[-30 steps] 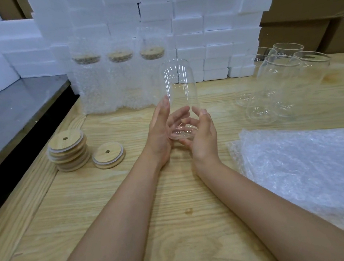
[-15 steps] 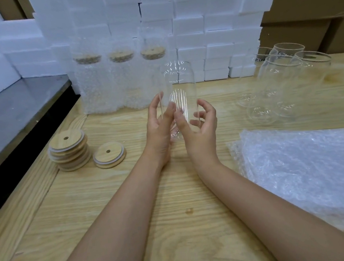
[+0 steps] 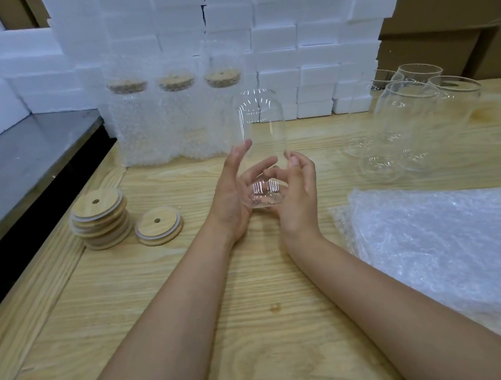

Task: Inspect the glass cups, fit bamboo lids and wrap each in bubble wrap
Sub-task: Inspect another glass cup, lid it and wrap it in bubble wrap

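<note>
Both hands, left [image 3: 231,191] and right [image 3: 299,192], clamp their grip on the upright cup [image 3: 262,147] at its base, likely keeping the walls bare for inspection above the desk [image 3: 252,309].

We are in a packing or warehouse workspace. White foam blocks [image 3: 273,38] are stacked as a wall at the far edge of our wooden desk [image 3: 254,324], with brown cardboard cartons [image 3: 445,9] piled at the far right. Bubble wrap sheets [image 3: 446,252] lie at the right, bamboo lids [image 3: 100,219] stacked at the left, wrapped cups [image 3: 174,117] lined up far.
</note>
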The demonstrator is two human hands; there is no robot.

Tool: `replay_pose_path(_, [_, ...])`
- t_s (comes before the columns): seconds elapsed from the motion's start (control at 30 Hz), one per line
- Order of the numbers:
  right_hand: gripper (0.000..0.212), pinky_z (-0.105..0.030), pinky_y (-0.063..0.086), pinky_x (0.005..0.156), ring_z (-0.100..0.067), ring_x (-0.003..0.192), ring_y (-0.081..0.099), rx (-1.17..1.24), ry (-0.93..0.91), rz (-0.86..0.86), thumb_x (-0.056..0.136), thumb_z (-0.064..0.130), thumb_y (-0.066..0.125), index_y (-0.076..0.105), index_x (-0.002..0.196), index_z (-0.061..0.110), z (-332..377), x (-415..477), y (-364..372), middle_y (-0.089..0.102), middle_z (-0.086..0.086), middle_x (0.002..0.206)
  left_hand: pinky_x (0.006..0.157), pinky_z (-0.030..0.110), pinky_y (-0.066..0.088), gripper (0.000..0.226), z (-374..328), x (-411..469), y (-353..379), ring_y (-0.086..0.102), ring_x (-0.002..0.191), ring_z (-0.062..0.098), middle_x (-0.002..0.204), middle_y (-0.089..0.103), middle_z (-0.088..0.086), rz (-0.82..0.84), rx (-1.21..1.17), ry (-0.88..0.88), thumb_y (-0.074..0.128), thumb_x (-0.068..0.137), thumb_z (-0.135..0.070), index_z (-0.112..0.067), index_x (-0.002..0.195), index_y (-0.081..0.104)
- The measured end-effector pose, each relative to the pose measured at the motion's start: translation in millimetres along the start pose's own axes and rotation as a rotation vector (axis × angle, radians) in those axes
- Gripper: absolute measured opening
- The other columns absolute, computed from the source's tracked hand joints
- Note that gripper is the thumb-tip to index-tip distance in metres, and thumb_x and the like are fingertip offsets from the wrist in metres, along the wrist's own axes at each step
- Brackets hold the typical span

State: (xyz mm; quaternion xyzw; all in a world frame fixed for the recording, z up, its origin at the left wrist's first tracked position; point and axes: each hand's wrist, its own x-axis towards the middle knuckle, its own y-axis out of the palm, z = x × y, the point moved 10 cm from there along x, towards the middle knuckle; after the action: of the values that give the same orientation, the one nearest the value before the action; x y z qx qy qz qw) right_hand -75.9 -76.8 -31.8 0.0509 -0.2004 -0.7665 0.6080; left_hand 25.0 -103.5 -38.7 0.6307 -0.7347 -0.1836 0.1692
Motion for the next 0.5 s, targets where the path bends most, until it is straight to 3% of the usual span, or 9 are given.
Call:
replay_pose_path(0.1, [0.012, -0.033, 0.055, 0.065, -0.01, 0.079, 0.064, -0.028, 0.002, -0.015, 0.103, 0.034, 0.037, 0.048, 0.099, 0.036, 0, 0, -1, 0.064, 0.009, 0.086, 0.074, 0.039, 0.052, 0.059, -3, 0, -2, 0.064, 0.094, 0.028, 0.109, 0.071, 0.006, -0.028, 0.019, 0.036, 0.057, 0.079, -0.055, -0.031, 0.132, 0.049])
replay_pose_path(0.23, [0.014, -0.043, 0.05, 0.093, -0.009, 0.093, 0.06, -0.158, -0.023, -0.042, 0.101, 0.035, 0.041, 0.053, 0.104, 0.03, 2, 0, -3, 0.058, -0.002, 0.112, 0.09, 0.045, 0.051, 0.055, -9, 0, -10, 0.066, 0.103, 0.025, 0.111, 0.068, 0.009, -0.084, 0.018, 0.132, 0.063, 0.075, -0.048, -0.031, 0.126, 0.054])
replay_pose_path(0.3, [0.019, -0.028, 0.048, 0.094, 0.002, 0.1, 0.054, -0.187, -0.043, -0.031, 0.098, 0.037, 0.047, 0.053, 0.112, 0.026, 5, -1, -2, 0.049, 0.001, 0.12, 0.083, 0.036, 0.054, 0.054, -12, -2, -11, 0.068, 0.103, 0.021, 0.105, 0.07, 0.006, -0.1, 0.062, 0.177, 0.071, 0.071, -0.048, -0.034, 0.122, 0.057])
replay_pose_path(0.37, [0.035, -0.002, 0.04, 0.079, 0.016, 0.096, 0.046, -0.214, -0.054, 0.015, 0.094, 0.04, 0.052, 0.051, 0.124, 0.023, 6, -1, 2, 0.04, 0.012, 0.116, 0.07, 0.025, 0.052, 0.06, -15, -3, -10, 0.068, 0.098, 0.019, 0.104, 0.069, 0.006, -0.097, 0.072, 0.203, 0.071, 0.066, -0.05, -0.034, 0.122, 0.057])
replay_pose_path(0.4, [0.042, 0.004, 0.035, 0.074, 0.015, 0.097, 0.044, -0.227, -0.049, 0.04, 0.092, 0.042, 0.053, 0.048, 0.129, 0.023, 5, -2, 5, 0.037, 0.016, 0.113, 0.066, 0.022, 0.051, 0.062, -17, -3, -10, 0.068, 0.095, 0.017, 0.105, 0.068, 0.007, -0.1, 0.076, 0.223, 0.071, 0.065, -0.049, -0.033, 0.123, 0.056])
replay_pose_path(0.5, [0.063, 0.006, 0.031, 0.075, 0.01, 0.104, 0.041, -0.268, -0.06, 0.084, 0.087, 0.052, 0.053, 0.038, 0.142, 0.024, 6, -2, 9, 0.034, 0.02, 0.111, 0.082, 0.027, 0.054, 0.064, -24, -6, -10, 0.066, 0.101, 0.015, 0.107, 0.066, 0.003, -0.12, 0.167, 0.308, 0.073, 0.068, -0.039, -0.033, 0.128, 0.051])
